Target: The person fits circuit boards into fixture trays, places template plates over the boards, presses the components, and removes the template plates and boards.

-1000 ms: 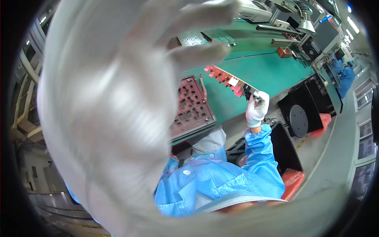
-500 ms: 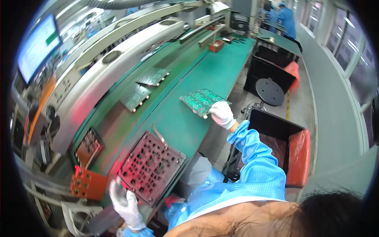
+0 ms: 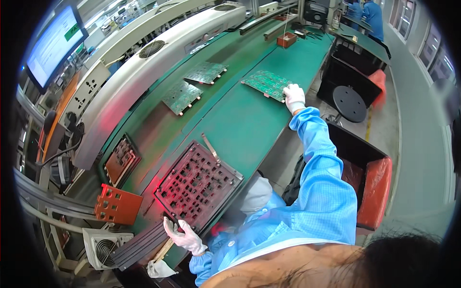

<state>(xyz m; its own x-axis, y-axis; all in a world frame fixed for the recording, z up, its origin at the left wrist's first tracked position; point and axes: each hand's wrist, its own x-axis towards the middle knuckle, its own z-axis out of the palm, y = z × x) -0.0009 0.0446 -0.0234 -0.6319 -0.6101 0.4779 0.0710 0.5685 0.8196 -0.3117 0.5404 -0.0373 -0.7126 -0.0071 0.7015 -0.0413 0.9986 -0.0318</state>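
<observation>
My right hand [image 3: 294,97], in a white glove, reaches far out and pinches the near right corner of a green circuit board [image 3: 265,84]. The board lies on or just above the green bench mat; I cannot tell which. My left hand [image 3: 186,236], also gloved, is at the near left corner of a dark square fixture [image 3: 199,187] full of cut-outs. Its thumb and fingers are spread with nothing between them; whether a fingertip touches the fixture is unclear. A metal lever [image 3: 210,149] sticks up at the fixture's far edge.
Two circuit boards [image 3: 181,97] lie on the far strip of the bench [image 3: 235,127]. An orange perforated plate [image 3: 118,204] and a framed brown fixture [image 3: 122,161] stand at the left. A small orange box [image 3: 286,40] sits farther back. A stool [image 3: 350,104] and black bins flank the right side.
My right hand has carried the circuit board farther away along the bench, and lower toward the mat. My left hand has shifted right, along the fixture's near edge. The whole view has shifted slightly.
</observation>
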